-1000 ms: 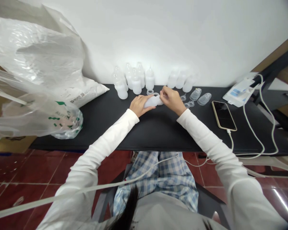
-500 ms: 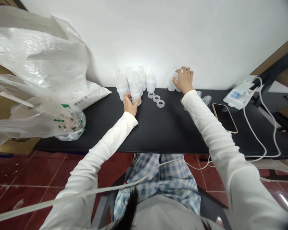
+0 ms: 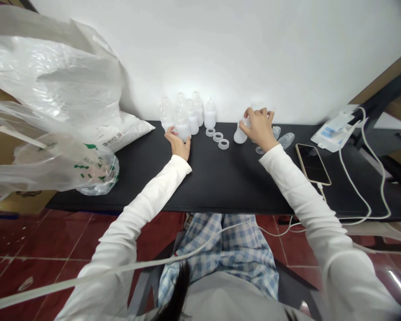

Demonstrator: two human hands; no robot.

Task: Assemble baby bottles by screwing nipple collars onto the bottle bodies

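Observation:
My left hand (image 3: 179, 146) has its fingers wrapped around the lower part of a milky-white baby bottle (image 3: 182, 125) with a clear dome cap. Several more capped bottles (image 3: 196, 109) stand close behind it. To their right is an uncapped bottle (image 3: 210, 115) with a thin teat on top. Three translucent collar rings (image 3: 218, 137) lie in a slanting row between my hands. My right hand (image 3: 260, 127) grips a white bottle body (image 3: 240, 135), which leans with its rounded end down to the left. My fingers hide its upper part. Clear dome caps (image 3: 288, 141) lie beside my right wrist.
A phone (image 3: 313, 164) with a white cable lies on the black table (image 3: 220, 187) at right, near a white-and-blue packet (image 3: 332, 131). Large plastic bags (image 3: 53, 84) crowd the left side. The white wall (image 3: 220, 53) rises behind the table.
My left hand has shifted its bottle slightly left, against the group. My right hand has drawn a white bottle body toward me from near the wall.

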